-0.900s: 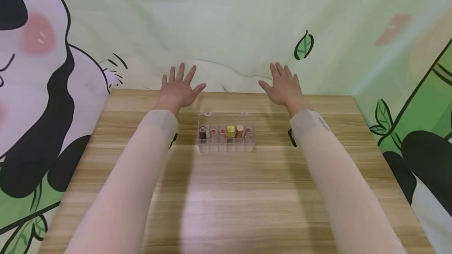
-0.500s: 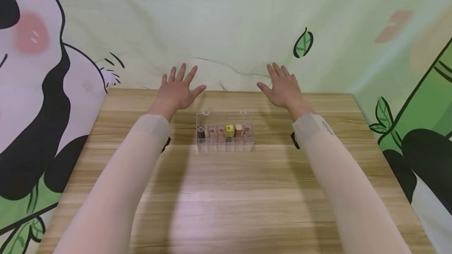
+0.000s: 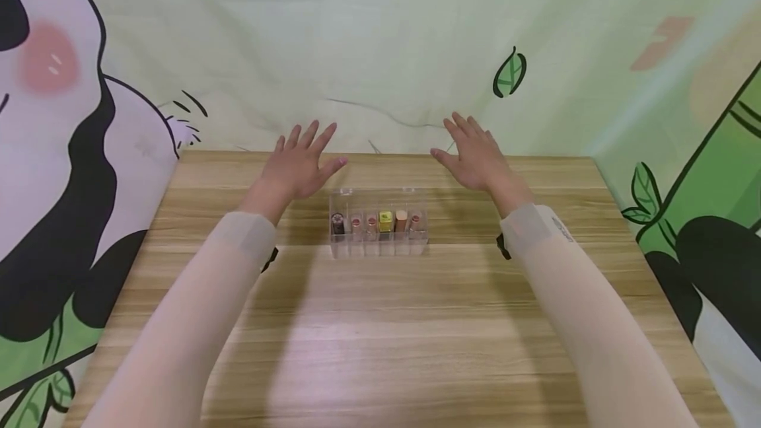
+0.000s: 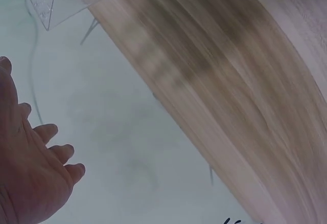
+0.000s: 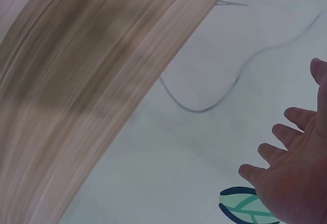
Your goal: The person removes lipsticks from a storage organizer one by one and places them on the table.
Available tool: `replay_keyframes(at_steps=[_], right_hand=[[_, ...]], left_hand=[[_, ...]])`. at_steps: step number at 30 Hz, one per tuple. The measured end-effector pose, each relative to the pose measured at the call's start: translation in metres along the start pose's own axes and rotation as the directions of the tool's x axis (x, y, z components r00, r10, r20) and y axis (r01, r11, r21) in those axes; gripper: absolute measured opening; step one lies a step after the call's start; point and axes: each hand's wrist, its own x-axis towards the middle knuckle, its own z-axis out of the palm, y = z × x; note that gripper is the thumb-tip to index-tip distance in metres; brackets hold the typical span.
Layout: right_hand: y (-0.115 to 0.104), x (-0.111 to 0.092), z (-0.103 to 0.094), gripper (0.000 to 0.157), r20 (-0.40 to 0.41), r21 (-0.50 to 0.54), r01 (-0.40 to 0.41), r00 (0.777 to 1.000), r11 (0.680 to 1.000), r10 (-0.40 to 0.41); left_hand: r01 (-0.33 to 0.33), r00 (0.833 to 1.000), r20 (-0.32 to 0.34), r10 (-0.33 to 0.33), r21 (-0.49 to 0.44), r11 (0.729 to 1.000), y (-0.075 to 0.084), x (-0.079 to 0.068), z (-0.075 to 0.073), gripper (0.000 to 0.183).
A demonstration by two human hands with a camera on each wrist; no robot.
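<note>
A clear lidded box (image 3: 378, 248) with narrow compartments stands in the middle of the table in the head view, lid raised at the back. Lipstick-like tubes fill a row in it: a black one (image 3: 338, 224), a yellow-topped one (image 3: 385, 219), an orange-brown one (image 3: 401, 220) and several pinkish ones. My left hand (image 3: 295, 165) hovers beyond the box to its left, fingers spread, holding nothing. Beyond it to the right my right hand (image 3: 477, 158) is also raised, fingers extended. The left wrist view catches a corner of the clear box (image 4: 69, 1); the right wrist view shows my right palm (image 5: 301, 183).
The wood-grain table (image 3: 380, 322) ends at a pale green cloth backdrop (image 3: 267, 38) close behind my hands. Printed pandas and leaves (image 3: 510, 72) cover the backdrop, which also encloses both sides.
Both hands have drawn slightly back toward me and lower, with fingers still outstretched. The head view has shifted a little; the box stands where it was on the table.
</note>
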Motion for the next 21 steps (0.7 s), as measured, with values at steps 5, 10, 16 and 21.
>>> replay_keyframes(at_steps=[5, 10, 16, 21], right_hand=[[-0.002, -0.007, 0.003, 0.077, 0.009, 0.003, 0.027, 1.000, 1.000, -0.027], [-0.002, -0.013, 0.008, 0.076, 0.009, 0.027, 0.039, 0.999, 0.999, -0.039], [-0.005, -0.021, 0.013, 0.075, 0.012, 0.052, 0.055, 0.998, 0.997, -0.056], [-0.006, -0.027, 0.016, 0.074, 0.003, 0.089, 0.084, 0.996, 0.992, -0.085]], left_hand=[[-0.030, 1.000, 0.005, 0.030, -0.004, 1.000, 0.003, -0.005, 0.004, 0.077], [-0.054, 0.998, 0.009, 0.054, -0.021, 0.998, 0.005, -0.011, 0.010, 0.077], [-0.080, 0.997, -0.002, 0.080, -0.039, 0.996, 0.008, -0.019, 0.016, 0.077], [-0.102, 0.995, -0.024, 0.101, -0.072, 0.992, 0.009, -0.023, 0.022, 0.077]])
